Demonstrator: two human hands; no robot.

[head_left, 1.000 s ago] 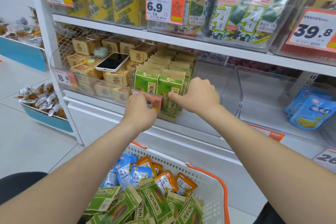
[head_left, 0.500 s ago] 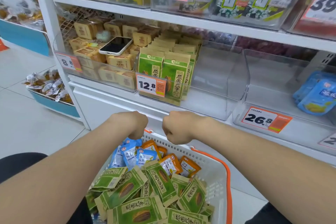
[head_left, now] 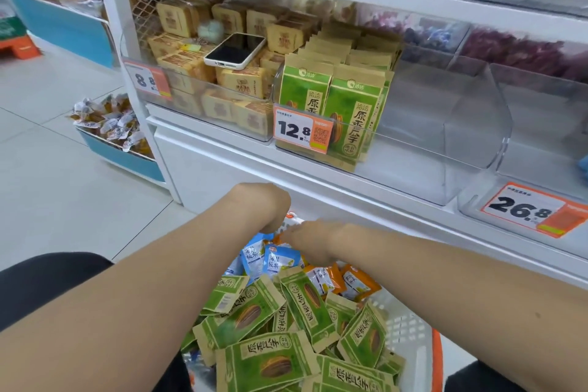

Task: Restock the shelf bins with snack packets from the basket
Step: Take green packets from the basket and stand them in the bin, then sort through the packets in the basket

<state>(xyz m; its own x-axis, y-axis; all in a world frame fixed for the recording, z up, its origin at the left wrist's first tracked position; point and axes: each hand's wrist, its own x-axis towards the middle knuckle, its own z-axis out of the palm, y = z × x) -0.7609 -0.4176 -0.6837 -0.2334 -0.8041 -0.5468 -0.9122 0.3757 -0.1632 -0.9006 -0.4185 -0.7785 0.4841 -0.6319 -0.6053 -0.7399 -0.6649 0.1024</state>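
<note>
Restocking looked only partly done. Two rows of standing green packets (head_left: 350, 111) filled the left part of the clear bin (head_left: 445, 137) on the shelf (head_left: 318, 175); its right part lay bare. The basket (head_left: 410, 334) below held a heap of loose green packets (head_left: 270, 356), with blue packets (head_left: 273, 259) and orange packets (head_left: 356, 280) at its far end. The left hand (head_left: 265, 205) and right hand (head_left: 307, 240) hung over that end, fingers hidden; whether either gripped anything could not be told.

L arm (head_left: 143, 296): bare, enters from 8 o'clock, wrist bent down.
L grip (head_left: 264, 205): back up, fingers curled under, tips hidden.
R arm (head_left: 445, 289): bare, enters from 4 o'clock.
R grip (head_left: 313, 240): blurred, just beside L grip at its 4 o'clock; finger pose unclear.
</note>
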